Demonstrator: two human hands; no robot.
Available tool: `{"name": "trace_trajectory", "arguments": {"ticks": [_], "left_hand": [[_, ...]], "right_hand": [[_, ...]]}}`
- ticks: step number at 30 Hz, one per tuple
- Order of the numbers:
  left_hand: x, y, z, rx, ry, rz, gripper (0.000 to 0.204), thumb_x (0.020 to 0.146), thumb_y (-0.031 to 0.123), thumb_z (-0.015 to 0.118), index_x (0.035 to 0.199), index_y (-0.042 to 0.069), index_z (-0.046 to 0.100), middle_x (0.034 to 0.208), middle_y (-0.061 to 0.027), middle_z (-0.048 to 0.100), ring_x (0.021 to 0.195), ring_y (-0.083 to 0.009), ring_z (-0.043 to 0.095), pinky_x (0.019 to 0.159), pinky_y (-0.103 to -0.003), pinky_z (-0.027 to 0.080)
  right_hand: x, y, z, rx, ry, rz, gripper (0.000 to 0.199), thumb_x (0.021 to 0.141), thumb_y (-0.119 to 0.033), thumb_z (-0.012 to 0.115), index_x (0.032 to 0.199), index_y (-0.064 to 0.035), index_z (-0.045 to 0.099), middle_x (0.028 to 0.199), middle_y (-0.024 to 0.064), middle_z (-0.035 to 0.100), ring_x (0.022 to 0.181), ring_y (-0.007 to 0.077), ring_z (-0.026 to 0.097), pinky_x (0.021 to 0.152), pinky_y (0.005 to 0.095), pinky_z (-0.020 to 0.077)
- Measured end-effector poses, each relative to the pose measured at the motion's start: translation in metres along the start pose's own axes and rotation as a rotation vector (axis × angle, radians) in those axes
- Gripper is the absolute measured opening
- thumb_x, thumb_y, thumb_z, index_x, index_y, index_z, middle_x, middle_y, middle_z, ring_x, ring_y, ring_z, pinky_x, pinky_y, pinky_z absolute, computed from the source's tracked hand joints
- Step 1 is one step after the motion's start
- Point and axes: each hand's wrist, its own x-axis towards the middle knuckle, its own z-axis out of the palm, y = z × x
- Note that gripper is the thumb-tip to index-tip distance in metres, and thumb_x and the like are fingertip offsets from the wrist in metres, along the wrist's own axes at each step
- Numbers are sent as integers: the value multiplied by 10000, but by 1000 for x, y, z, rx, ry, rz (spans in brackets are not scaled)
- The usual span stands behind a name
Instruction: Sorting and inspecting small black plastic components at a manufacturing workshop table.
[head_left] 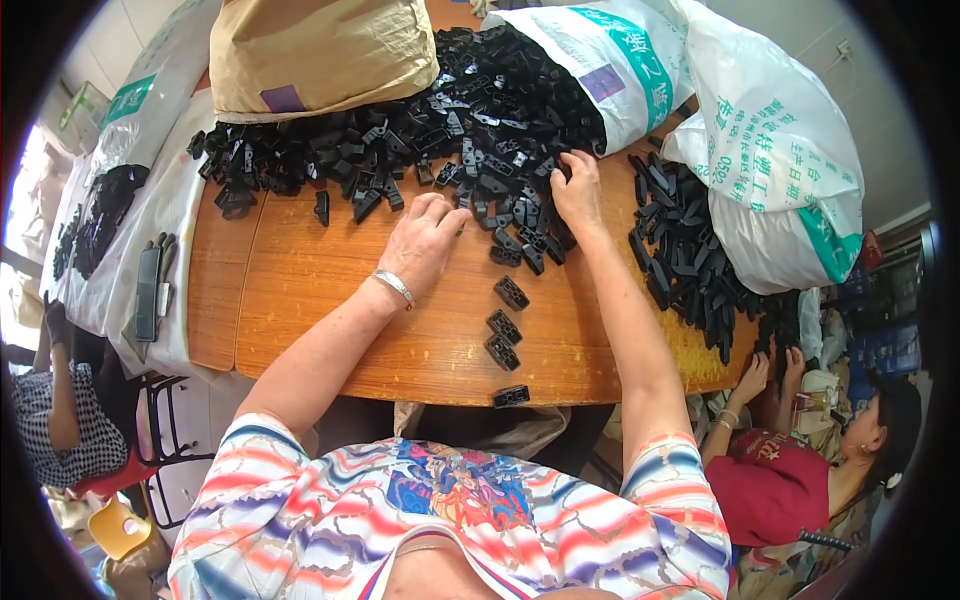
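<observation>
A large heap of small black plastic parts (pixel 500 110) spreads over the far side of the wooden table. At its near edge rests my left hand (pixel 425 240), a bracelet on the wrist, its fingers curled down; what they hold, if anything, is hidden. My right hand (pixel 578 190) reaches into the heap's right edge beside a white sack (pixel 625 75), thumb and forefinger apart with no part visible between them. Between my forearms, several black block-shaped parts with openings, one of them this part (pixel 511 293), lie in a loose line down to the table's near edge.
A brown paper sack (pixel 325 55) stands behind the heap. Long black pieces (pixel 685 250) lie to the right by another white sack (pixel 770 150). A co-worker in red (pixel 775 480) handles black pieces at the right. Another person (pixel 70 420) sits at the left, near a dark phone-like slab (pixel 148 295).
</observation>
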Motion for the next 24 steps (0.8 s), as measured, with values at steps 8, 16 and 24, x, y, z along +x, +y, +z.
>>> {"name": "trace_trajectory", "arguments": {"ticks": [8, 16, 24], "left_hand": [[3, 5, 3, -41, 17, 11, 408, 766, -83, 634, 1154, 41, 609, 1103, -126, 591, 1167, -329, 507, 994, -394, 473], [4, 2, -1, -71, 4, -37, 422, 747, -94, 644, 1147, 40, 620, 1109, -125, 595, 1177, -329, 515, 958, -392, 502], [3, 1, 1, -60, 3, -46, 416, 755, -90, 647, 1145, 52, 628, 1109, -111, 593, 1193, -327, 504, 968, -396, 501]], "right_hand": [[88, 10, 9, -174, 232, -54, 569, 845, -170, 631, 1350, 42, 475, 1332, 336, 454, 1230, 473, 461, 1055, 507, 373], [181, 37, 11, -487, -80, 281, 757, 957, -577, 394, 1386, 40, 478, 1399, 274, 507, 1301, 391, 501, 1092, 451, 386], [178, 58, 28, -331, 62, -72, 823, 867, -626, 533, 1302, 72, 545, 1351, 289, 538, 1290, 426, 480, 1115, 427, 352]]}}
